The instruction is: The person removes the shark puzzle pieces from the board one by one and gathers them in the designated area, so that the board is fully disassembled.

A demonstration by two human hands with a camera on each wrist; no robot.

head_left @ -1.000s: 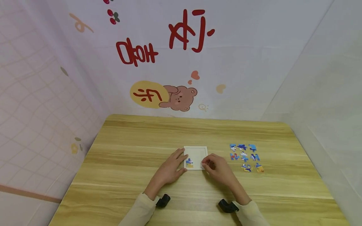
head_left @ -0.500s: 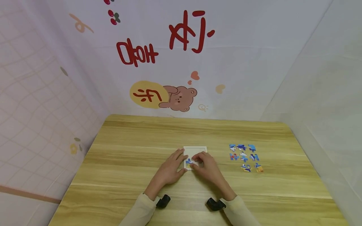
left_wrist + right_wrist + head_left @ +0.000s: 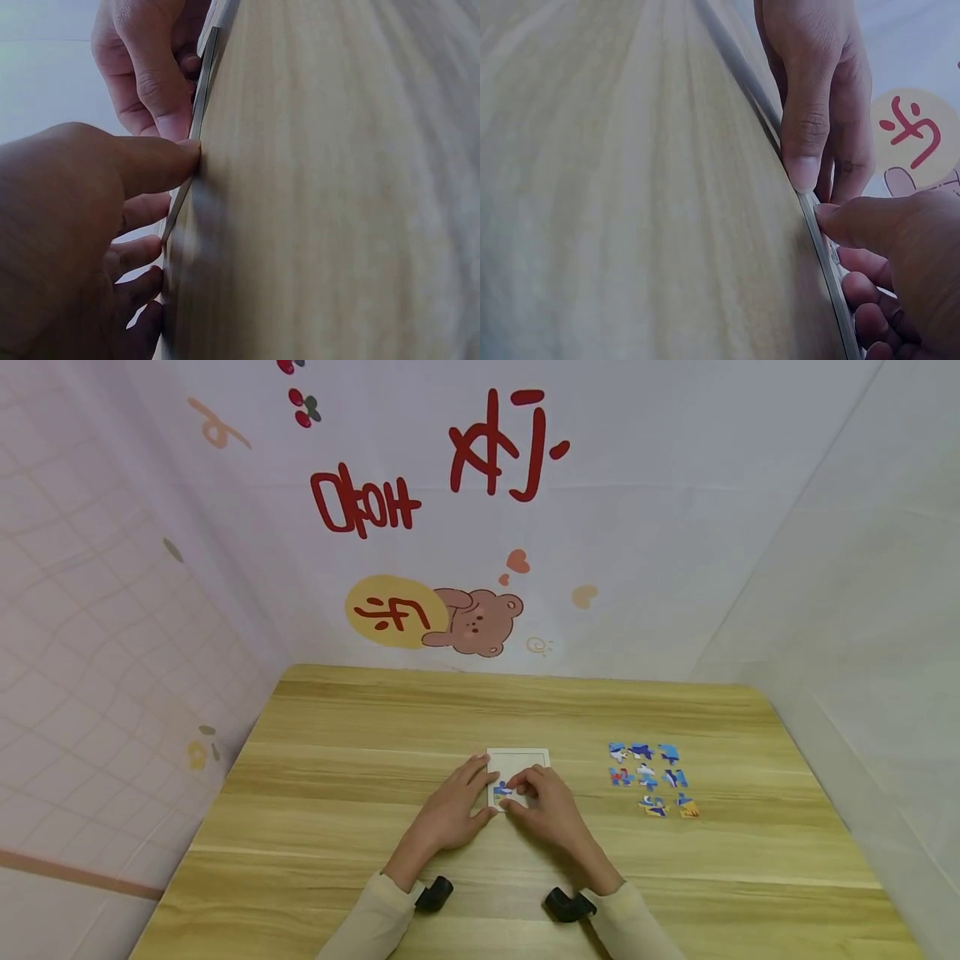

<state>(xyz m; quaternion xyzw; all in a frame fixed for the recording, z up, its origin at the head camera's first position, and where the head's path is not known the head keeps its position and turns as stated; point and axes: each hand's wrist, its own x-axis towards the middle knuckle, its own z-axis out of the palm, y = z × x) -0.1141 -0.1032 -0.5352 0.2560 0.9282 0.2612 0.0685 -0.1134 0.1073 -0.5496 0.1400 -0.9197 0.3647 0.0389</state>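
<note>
A small square white puzzle tray point(image 3: 517, 764) lies flat on the table. Blue and yellow puzzle pieces point(image 3: 501, 791) show in its lower left corner. My left hand point(image 3: 448, 810) rests along the tray's left side, fingers extended and spread, thumb at the near corner. Over the tray's lower part, my right hand point(image 3: 551, 806) pinches a small puzzle piece point(image 3: 835, 253) between thumb and fingers, right beside those in the corner. Most of that piece is hidden by the fingers. In the right wrist view both thumbs meet the tray's near edge point(image 3: 826, 266).
Several loose jigsaw pieces point(image 3: 648, 777) lie spread in rough rows to the right of the tray. The wooden table point(image 3: 360, 718) ends at a white printed cloth wall point(image 3: 637, 527) behind. Black wrist mounts point(image 3: 433, 894) sit at both cuffs.
My right hand has moved left from the tray's right edge to its lower left part, then shifted slightly there. My left hand has stayed in place.
</note>
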